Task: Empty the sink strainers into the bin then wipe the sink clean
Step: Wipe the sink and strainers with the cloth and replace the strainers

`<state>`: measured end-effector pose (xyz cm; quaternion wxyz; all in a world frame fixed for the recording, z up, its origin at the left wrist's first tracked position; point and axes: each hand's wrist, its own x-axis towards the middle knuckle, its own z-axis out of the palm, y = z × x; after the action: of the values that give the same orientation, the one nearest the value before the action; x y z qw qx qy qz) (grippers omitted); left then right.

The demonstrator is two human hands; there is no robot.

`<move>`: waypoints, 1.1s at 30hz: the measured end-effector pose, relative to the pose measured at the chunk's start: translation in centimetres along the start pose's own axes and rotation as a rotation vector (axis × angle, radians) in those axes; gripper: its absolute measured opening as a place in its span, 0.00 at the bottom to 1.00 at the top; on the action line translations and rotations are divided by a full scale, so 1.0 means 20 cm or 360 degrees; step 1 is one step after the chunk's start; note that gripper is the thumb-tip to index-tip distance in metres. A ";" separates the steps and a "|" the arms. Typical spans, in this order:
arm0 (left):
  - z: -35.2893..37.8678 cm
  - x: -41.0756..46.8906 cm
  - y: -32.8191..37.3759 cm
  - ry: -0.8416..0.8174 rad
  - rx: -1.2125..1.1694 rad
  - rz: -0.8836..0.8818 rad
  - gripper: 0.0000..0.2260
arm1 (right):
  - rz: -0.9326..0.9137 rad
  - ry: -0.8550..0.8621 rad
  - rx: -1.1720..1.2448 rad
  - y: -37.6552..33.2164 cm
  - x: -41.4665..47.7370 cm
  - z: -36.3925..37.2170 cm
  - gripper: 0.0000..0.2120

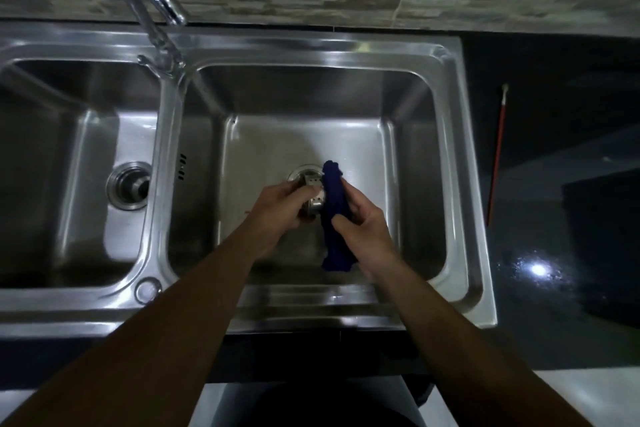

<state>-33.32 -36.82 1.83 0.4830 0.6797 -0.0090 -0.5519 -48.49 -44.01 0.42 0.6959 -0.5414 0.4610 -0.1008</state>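
The double sink [460, 163] and tap [152, 0] are shiny stainless metal; the strainer [313, 196] perforated metal; the cloth [334, 215] soft dark-blue fabric; the countertop [554, 218] glossy black stone.

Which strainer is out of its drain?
The lifted strainer in the left hand, over the right basin, against the blue cloth the right hand grips. The other strainer sits in the drain of the left basin.
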 end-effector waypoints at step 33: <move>0.43 0.90 0.05 0.0007 0.1662 0.0712 0.41 | 0.0330 0.0138 -0.0708 0.30 0.19 -0.28 0.31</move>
<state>-32.23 -52.68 -10.19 0.1879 0.8111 -0.4236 -0.3569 -52.78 -47.88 -6.65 0.5457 -0.6263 0.5543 0.0519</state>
